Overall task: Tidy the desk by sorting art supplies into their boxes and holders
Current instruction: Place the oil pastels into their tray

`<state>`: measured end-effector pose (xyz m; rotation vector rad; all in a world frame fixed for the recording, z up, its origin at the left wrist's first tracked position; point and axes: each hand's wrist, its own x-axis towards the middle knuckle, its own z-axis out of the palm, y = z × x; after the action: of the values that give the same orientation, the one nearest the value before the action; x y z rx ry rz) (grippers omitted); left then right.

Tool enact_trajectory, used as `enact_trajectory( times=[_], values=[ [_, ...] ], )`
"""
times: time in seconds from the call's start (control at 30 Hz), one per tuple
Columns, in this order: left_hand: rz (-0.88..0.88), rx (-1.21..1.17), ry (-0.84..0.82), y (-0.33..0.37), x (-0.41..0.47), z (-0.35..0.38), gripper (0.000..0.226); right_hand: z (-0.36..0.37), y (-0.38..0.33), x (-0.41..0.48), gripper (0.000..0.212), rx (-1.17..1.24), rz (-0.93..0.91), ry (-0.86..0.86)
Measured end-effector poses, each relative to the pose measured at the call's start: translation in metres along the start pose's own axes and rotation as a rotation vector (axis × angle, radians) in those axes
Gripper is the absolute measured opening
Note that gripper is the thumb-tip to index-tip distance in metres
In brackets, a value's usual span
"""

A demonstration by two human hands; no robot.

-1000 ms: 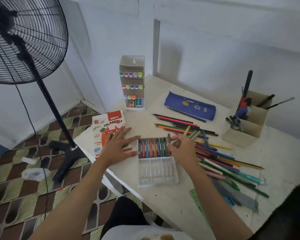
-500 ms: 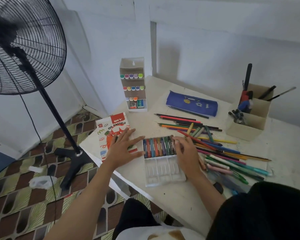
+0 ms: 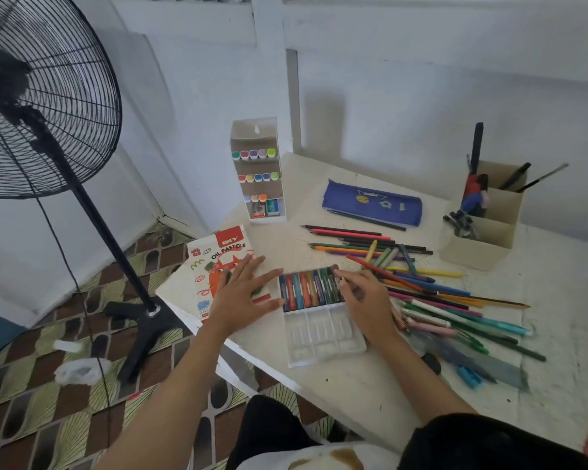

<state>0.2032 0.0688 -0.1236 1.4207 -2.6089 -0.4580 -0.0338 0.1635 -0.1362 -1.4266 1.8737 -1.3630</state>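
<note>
A clear plastic tray lies on the white desk. Its far half holds a row of oil pastels; its near half is bare. My right hand rests at the right end of that row, its fingertips touching the last pastels. My left hand lies flat with spread fingers on the printed oil pastels box, just left of the tray. Loose coloured pencils and pens are scattered to the right of my right hand.
A blue pencil case lies at the back. A tall marker holder stands back left, a cardboard organiser with pens back right. A blue sharpener lies near the front edge. A black standing fan is on the floor, left.
My right hand brought a pastel from the pile to the right end of the row and now rests on it. My left hand stayed on the box.
</note>
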Motion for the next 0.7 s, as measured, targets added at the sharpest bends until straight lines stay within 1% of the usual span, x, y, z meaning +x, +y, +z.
enact_trajectory(
  times=[0.07, 0.13, 0.2, 0.27, 0.43, 0.6, 0.7],
  values=[
    [-0.001, -0.002, 0.002, 0.000, 0.000, 0.000, 0.090, 0.001, -0.001, 0.000, 0.030, -0.005, 0.010, 0.006],
    [-0.002, -0.002, 0.006, 0.000, 0.000, 0.000, 0.091, 0.002, -0.001, 0.001, 0.033, 0.012, 0.077, 0.011],
    [0.000, 0.000, 0.005, 0.000, 0.000, 0.000, 0.088, 0.002, -0.002, 0.003, 0.027, -0.003, 0.126, 0.029],
    [0.000, -0.005, 0.006, 0.000, 0.000, 0.000, 0.085, 0.003, -0.001, 0.004, 0.020, -0.048, 0.134, 0.045],
    [0.003, -0.004, 0.001, 0.000, 0.000, 0.000, 0.088, 0.008, -0.006, 0.008, 0.018, -0.114, 0.230, 0.096],
    [0.001, -0.003, -0.005, 0.002, -0.001, -0.002, 0.091, 0.007, -0.014, 0.017, 0.022, -0.196, 0.341, 0.054],
    [-0.005, 0.003, -0.010, 0.001, 0.000, -0.001, 0.092, 0.005, -0.018, 0.023, 0.018, -0.232, 0.389, 0.002]
  ],
)
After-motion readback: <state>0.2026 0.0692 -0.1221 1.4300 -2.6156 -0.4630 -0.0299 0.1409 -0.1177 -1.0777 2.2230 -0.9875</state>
